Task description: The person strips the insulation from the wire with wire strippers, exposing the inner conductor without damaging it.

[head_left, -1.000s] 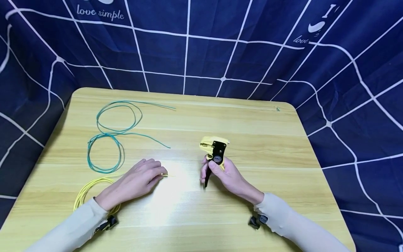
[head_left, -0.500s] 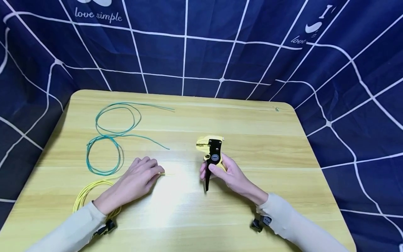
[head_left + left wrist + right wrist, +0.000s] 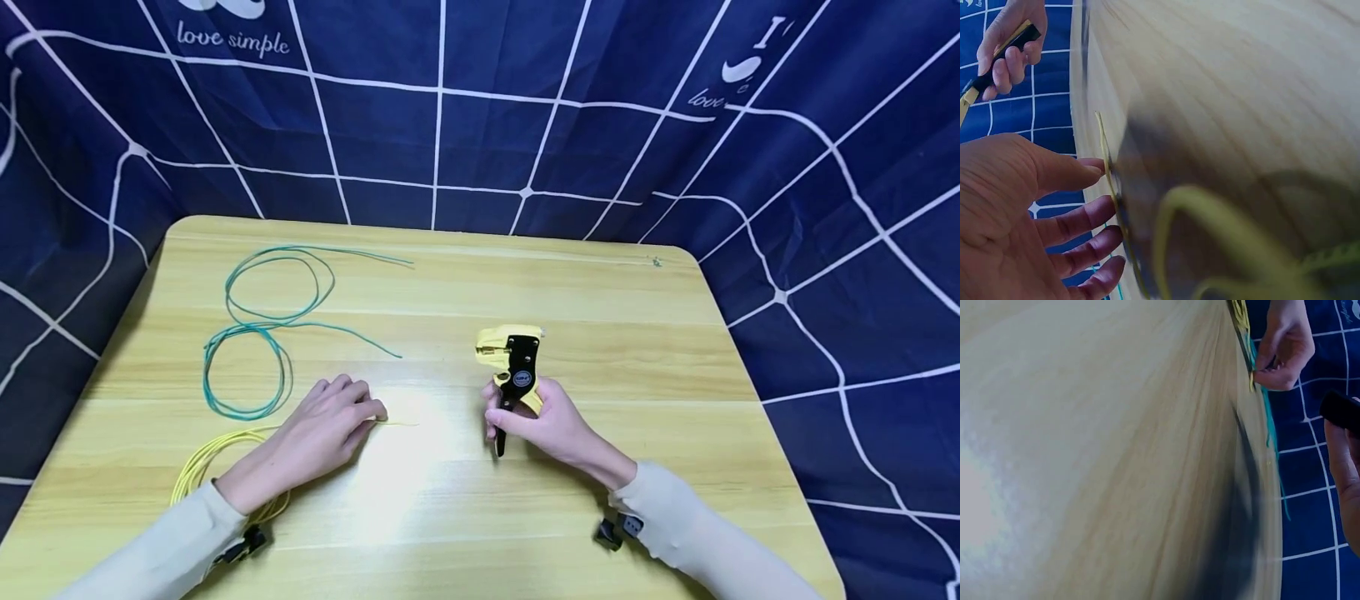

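Note:
On the left of the table, my left hand pinches a yellow wire near its end between thumb and index finger. The short free end sticks out to the right of the fingertips. Behind the hand lies the rest of that wire as a yellow coil, partly hidden by the forearm. My right hand grips a yellow and black wire stripper by its handles, thumb across them. The stripper's head points up and its nose faces left. Only a dark handle end shows in the right wrist view.
Two looped coils of teal wire lie at the table's left, a far coil and a near coil. Tiny teal scraps sit by the far right corner. Dark blue gridded cloth stands around the table.
The stripper shifted left a little, then back right. My right thumb now lies lower, across its handles. The left hand stays almost in place on the yellow wire.

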Demonstrator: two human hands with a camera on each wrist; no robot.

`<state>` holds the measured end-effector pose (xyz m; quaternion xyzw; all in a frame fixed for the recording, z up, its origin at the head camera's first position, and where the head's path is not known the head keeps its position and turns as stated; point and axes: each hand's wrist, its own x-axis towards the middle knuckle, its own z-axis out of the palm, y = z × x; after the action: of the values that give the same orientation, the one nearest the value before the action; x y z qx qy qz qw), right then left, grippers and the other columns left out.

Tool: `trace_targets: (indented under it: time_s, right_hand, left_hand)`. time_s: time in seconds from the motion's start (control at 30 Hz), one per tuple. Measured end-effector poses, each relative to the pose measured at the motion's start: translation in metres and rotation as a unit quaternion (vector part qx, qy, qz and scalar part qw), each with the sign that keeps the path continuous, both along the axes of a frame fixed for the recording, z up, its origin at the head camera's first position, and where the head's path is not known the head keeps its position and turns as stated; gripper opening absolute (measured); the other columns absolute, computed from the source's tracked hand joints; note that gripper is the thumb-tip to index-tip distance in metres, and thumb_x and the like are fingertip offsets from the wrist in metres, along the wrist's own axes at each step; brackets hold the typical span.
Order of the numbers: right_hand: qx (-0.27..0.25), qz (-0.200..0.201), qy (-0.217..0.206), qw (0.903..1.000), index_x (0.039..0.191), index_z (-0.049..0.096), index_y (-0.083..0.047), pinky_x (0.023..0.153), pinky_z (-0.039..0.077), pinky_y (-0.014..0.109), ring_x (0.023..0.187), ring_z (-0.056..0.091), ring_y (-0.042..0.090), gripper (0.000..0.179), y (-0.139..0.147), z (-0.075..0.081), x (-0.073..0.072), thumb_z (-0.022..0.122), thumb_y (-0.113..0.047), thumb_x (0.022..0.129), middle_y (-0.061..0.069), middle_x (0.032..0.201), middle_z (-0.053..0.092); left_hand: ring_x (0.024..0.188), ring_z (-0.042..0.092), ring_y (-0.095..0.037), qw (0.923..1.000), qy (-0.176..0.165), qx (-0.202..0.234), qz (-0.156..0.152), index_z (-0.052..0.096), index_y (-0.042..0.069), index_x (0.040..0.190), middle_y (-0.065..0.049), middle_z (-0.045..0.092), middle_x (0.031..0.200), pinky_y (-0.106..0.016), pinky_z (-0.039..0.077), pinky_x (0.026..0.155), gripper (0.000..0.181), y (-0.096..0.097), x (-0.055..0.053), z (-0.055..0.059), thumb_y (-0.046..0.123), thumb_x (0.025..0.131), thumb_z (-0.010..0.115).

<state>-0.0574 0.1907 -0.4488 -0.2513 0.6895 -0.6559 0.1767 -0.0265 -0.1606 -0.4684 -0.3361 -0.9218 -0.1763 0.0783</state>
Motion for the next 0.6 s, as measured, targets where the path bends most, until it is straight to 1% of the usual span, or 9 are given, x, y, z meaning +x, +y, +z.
trace_targets:
  time_s: [0.07,0.13,0.2,0.3,0.37,0.47,0.53,0.6]
  right_hand:
    - [0.018,-0.008,0.005,0.9998,0.113,0.071,0.009,0.089,0.058,0.032,0.079,0.075,0.031,0.015,0.000,0.001,0.001,0.074,0.004,0.099,0.014,0.090,0.074]
    - [0.030,-0.006,0.017,0.9994,0.108,0.074,0.002,0.087,0.057,0.031,0.081,0.075,0.030,0.008,0.001,0.001,0.000,0.074,0.004,0.100,0.014,0.090,0.076]
    - [0.026,0.007,0.023,0.9993,0.108,0.075,0.000,0.090,0.058,0.034,0.085,0.075,0.032,0.008,0.000,0.002,-0.002,0.072,0.003,0.102,0.015,0.091,0.077]
    - [0.014,0.033,0.021,0.9992,0.112,0.074,0.002,0.096,0.058,0.038,0.095,0.075,0.034,0.009,0.000,0.004,-0.004,0.070,0.003,0.103,0.017,0.098,0.078]
    - [0.007,0.041,0.009,0.9991,0.116,0.072,0.004,0.098,0.058,0.039,0.100,0.076,0.034,0.013,0.001,0.005,-0.005,0.069,0.002,0.104,0.018,0.101,0.079]
    - [0.005,0.044,0.004,0.9990,0.121,0.069,0.005,0.100,0.057,0.038,0.103,0.076,0.032,0.017,0.002,0.004,-0.006,0.069,0.003,0.103,0.018,0.103,0.079]
    - [0.004,0.045,0.009,0.9989,0.123,0.068,0.005,0.100,0.057,0.037,0.103,0.076,0.031,0.019,0.003,0.003,-0.007,0.068,0.004,0.104,0.018,0.103,0.078]
    - [0.005,0.048,0.024,0.9985,0.123,0.067,0.005,0.099,0.057,0.036,0.101,0.075,0.030,0.018,0.003,0.002,-0.008,0.066,0.004,0.105,0.019,0.102,0.077]
  left_hand:
    - [0.088,0.053,-0.022,0.9999,-0.007,-0.009,-0.002,0.077,0.017,0.100,0.003,0.060,0.092,-0.038,0.041,0.075,0.016,-0.001,0.001,0.003,0.004,0.093,0.082]
    - [0.089,0.054,-0.024,0.9998,-0.014,-0.015,-0.002,0.077,0.016,0.102,0.002,0.062,0.094,-0.039,0.043,0.075,0.014,-0.004,0.000,0.008,0.006,0.094,0.083]
    - [0.091,0.056,-0.025,0.9996,-0.019,-0.020,-0.001,0.078,0.015,0.103,0.001,0.063,0.095,-0.040,0.046,0.075,0.013,-0.007,-0.002,0.014,0.007,0.094,0.084]
    - [0.090,0.057,-0.025,0.9995,-0.025,-0.021,-0.003,0.078,0.013,0.104,0.000,0.063,0.094,-0.040,0.048,0.074,0.013,-0.013,-0.009,0.026,0.008,0.094,0.084]
    - [0.090,0.058,-0.026,0.9994,-0.027,-0.019,-0.008,0.077,0.012,0.104,0.000,0.063,0.093,-0.040,0.049,0.071,0.013,-0.017,-0.016,0.034,0.007,0.094,0.084]
    - [0.090,0.060,-0.027,0.9992,-0.033,-0.017,-0.017,0.077,0.012,0.104,0.000,0.063,0.092,-0.041,0.050,0.070,0.012,-0.021,-0.030,0.044,0.005,0.095,0.082]
    - [0.090,0.061,-0.028,0.9988,-0.041,-0.017,-0.022,0.077,0.012,0.104,0.000,0.064,0.093,-0.043,0.051,0.072,0.012,-0.022,-0.040,0.048,0.005,0.095,0.081]
    - [0.089,0.060,-0.026,0.9979,-0.057,-0.019,-0.026,0.077,0.012,0.105,-0.001,0.065,0.094,-0.044,0.051,0.074,0.011,-0.020,-0.050,0.051,0.005,0.096,0.081]
